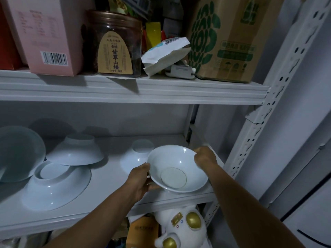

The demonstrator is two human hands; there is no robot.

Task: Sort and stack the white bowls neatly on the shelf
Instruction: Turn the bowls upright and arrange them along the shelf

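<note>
White bowl (177, 165) sits mouth-up between both hands at the front right corner of the middle shelf (107, 185), tipped a little toward the camera so its flat inner floor shows. Whether its foot touches the shelf board cannot be told; a pale edge shows under its right side and could be another rim.

In the head view, the left hand (138, 183) grips the near-left rim, thumb on top and fingers curled underneath. The right hand (204, 157) pinches the far-right rim with bent fingers. The hands lie across the bowl from each other, so it is carried on a left-to-right line.

Just behind and left of it stands a small upturned bowl (136, 158), foot ring up and nearer the left hand. Further left, a second upturned bowl (75, 153) leans on a wide upturned bowl (57, 190), with a large dish (18, 153) propped at the far left edge.

The held bowl faces up and the others face down. Stacking it on any of them would probably mean turning it over, or righting them.
</note>
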